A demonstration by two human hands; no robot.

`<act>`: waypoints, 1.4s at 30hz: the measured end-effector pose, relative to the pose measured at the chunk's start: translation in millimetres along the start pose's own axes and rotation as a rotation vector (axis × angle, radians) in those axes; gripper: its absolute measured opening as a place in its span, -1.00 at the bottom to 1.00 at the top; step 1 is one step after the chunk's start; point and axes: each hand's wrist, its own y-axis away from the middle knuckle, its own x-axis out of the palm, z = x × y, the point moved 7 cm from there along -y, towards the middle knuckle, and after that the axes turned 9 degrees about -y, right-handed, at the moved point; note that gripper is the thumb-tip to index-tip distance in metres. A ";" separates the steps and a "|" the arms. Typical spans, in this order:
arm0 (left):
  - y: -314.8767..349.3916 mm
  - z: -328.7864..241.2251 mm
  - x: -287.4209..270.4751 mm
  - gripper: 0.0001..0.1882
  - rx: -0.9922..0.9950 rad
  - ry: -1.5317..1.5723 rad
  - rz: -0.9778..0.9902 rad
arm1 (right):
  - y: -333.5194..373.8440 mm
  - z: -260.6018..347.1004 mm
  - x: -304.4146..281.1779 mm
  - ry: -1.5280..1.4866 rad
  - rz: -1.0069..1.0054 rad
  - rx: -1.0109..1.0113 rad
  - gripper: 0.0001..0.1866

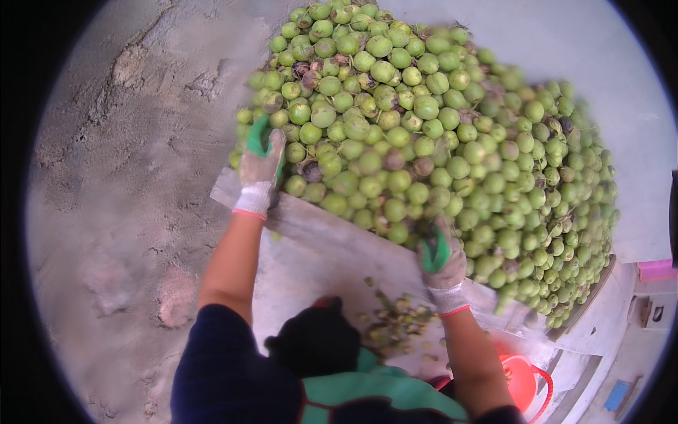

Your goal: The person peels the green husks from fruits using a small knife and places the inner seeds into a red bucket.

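A big heap of small round green fruits (424, 134) lies behind a low grey board (311, 222). My left hand (260, 166), in a grey glove with green fingers, rests on the left edge of the heap, touching fruits just above the board. My right hand (441, 258), in the same kind of glove, reaches into the near edge of the heap; its fingers curl among the fruits. Whether either hand grips a fruit is hidden by the gloves and blur.
Bits of green husk (395, 321) lie on the grey concrete floor (120, 212) in front of me. A red bucket (522, 381) stands at my lower right. A pink object (657, 270) and a blue object (618, 394) sit at the right rim.
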 end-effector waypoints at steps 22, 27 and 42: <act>5.0 -189.0 84.4 -0.52 0.844 -0.156 0.014 | -9.9 11.2 1.1 0.078 0.103 0.033 -0.31; 30.0 -200.5 67.8 -0.48 0.941 -0.151 0.064 | -7.1 7.6 2.0 0.042 0.042 -0.029 -0.31; -41.4 -153.4 71.9 -0.56 0.630 -0.445 0.407 | -4.0 5.1 -1.3 0.023 0.052 -0.034 -0.30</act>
